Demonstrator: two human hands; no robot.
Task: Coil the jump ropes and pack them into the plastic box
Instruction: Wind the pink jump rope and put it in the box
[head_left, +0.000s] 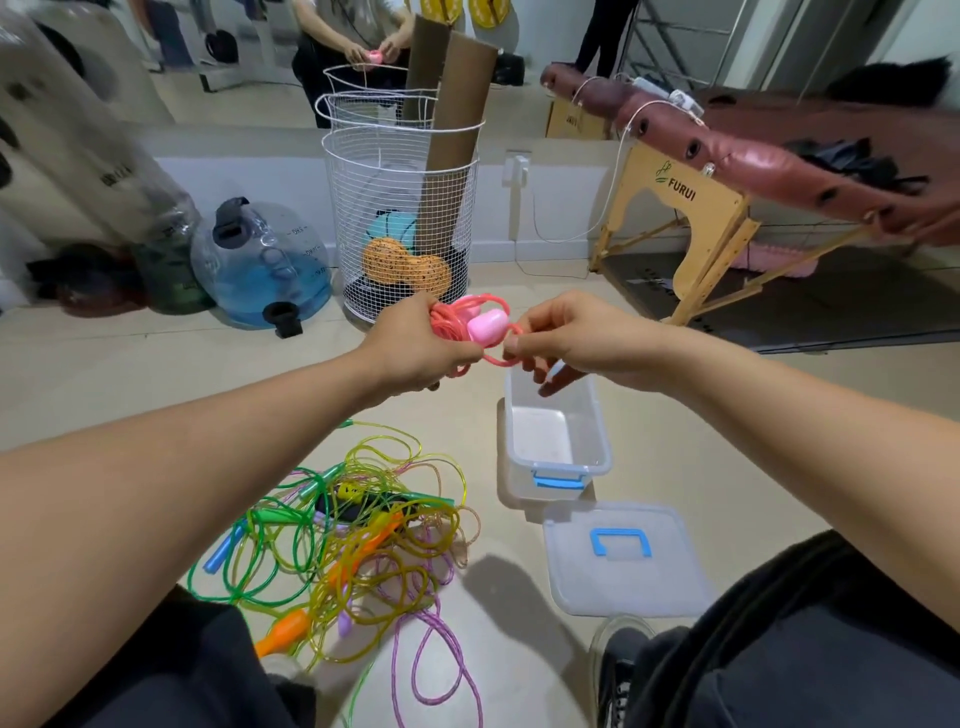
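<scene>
Left hand (415, 348) clutching pink coil (467, 327), right hand (566, 338) pinching its loose loop, open box (597, 441) just below the right-hand grip

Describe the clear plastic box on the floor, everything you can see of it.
The plastic box is a small, clear, rectangular tub with a blue latch on its near end. It stands upright and open on the beige floor, with nothing inside. Its lid, clear with a blue handle, lies flat just beside the near end. Neither hand touches it.
</scene>
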